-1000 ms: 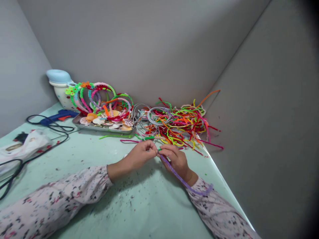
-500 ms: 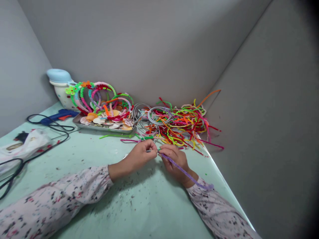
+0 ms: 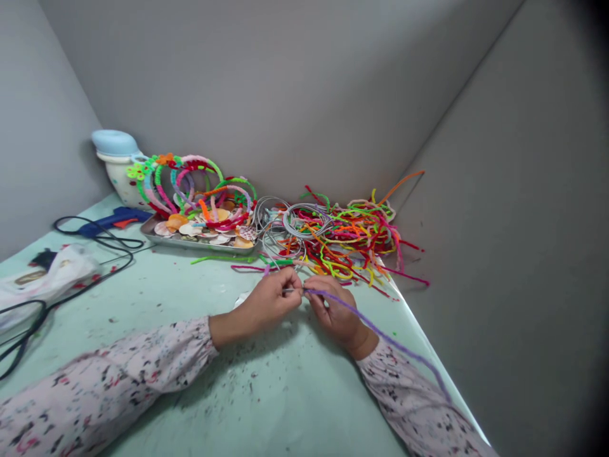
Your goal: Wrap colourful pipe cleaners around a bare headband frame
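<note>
My left hand (image 3: 271, 301) is closed in a pinch on a thin grey wire (image 3: 287, 291), a short piece of which shows at its fingertips. Close beside it, my right hand (image 3: 339, 317) pinches one end of a fuzzy purple pipe cleaner (image 3: 380, 333) where it meets the wire. The pipe cleaner's long tail arcs over my right wrist and sleeve. Just beyond my fingers lies a part wrapped in green (image 3: 284, 262), pink and purple fuzz; whether it joins the held wire is hidden.
Behind my hands are coiled grey wires (image 3: 304, 221) and a tangled heap of colourful pipe cleaners (image 3: 361, 235). A metal tray (image 3: 204, 246) holds shells and fuzzy hoops (image 3: 197, 162). Further left are a blue glue gun (image 3: 111, 221), black cord (image 3: 128, 254), plastic bag (image 3: 61, 276) and blue-lidded container (image 3: 121, 171).
The purple pipe cleaner's tail has swung outward to the right and now reaches further down over my right sleeve. My right fingers have shifted slightly; both hands stay close together.
</note>
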`<state>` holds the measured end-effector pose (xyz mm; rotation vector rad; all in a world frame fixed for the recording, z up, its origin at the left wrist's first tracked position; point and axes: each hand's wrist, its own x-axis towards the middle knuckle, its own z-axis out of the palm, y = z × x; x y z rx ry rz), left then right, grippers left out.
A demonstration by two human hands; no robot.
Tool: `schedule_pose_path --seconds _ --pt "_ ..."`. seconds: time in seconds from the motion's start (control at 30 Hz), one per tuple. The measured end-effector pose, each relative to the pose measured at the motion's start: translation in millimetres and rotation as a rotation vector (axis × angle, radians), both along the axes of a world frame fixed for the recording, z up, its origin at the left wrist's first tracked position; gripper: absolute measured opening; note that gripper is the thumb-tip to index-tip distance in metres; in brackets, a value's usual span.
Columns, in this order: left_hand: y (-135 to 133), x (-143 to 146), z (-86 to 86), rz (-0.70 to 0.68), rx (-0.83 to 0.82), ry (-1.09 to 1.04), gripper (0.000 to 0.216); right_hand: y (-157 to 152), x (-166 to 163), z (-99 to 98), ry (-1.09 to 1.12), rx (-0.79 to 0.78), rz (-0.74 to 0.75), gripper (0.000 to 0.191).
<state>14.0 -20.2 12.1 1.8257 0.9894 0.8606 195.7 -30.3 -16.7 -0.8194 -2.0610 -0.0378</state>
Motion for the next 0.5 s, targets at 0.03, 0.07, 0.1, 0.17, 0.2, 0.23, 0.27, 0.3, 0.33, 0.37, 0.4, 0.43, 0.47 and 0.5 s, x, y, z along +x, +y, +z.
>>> schedule_pose_path --seconds 0.03,0.07,0.1,0.17,0.2,0.23,0.27,0.3,0.33,0.37,0.4,0.43,0.47,0.5 --pt "0 0 -1.1 0.0 0.01 0.007 0.005 0 0 -1.1 0.005 -0.006 0.002 0.019" --pt "0 0 -2.4 0.0 0.023 0.015 0.005 0 0 -2.2 0.013 -0.012 0.006 0.018" --pt "0 0 -3.6 0.001 0.037 0.025 0.005 0 -1 -3.0 0.023 -0.016 0.013 0.017" --pt "0 -1 -6.0 0.005 0.067 0.049 0.005 0 -2 -4.0 0.055 -0.027 0.021 0.014" --pt "0 -1 -7.0 0.006 0.081 0.061 0.005 -1 -3 -4.1 0.075 -0.038 0.019 0.012" --pt "1 -2 -8.0 0.007 0.094 0.072 0.005 -1 -4 -3.8 0.092 -0.052 0.011 0.01" --pt "1 -2 -8.9 0.008 0.105 0.08 0.005 -2 -5 -3.3 0.106 -0.073 0.002 0.008" --pt "1 -2 -9.6 0.009 0.112 0.088 0.005 -3 -6 -2.5 0.12 -0.101 -0.005 0.007" --pt "1 -2 -10.1 0.01 0.116 0.095 0.005 -3 -8 -1.4 0.134 -0.137 -0.009 0.007" --pt "1 -2 -10.5 0.013 0.117 0.098 0.005 -4 -9 -0.3 0.15 -0.177 -0.012 0.008" --pt "1 -2 -10.8 0.016 0.115 0.099 0.006 -5 -10 0.9 0.169 -0.22 -0.014 0.009" --pt "1 -2 -11.0 0.019 0.111 0.098 0.006 -5 -11 1.9 0.193 -0.264 -0.015 0.01" --pt "1 -2 -11.1 0.022 0.106 0.096 0.006 -6 -12 2.7 0.219 -0.31 -0.014 0.01" --pt "1 -2 -11.3 0.025 0.101 0.095 0.007 -6 -13 3.2 0.245 -0.362 -0.009 0.011"
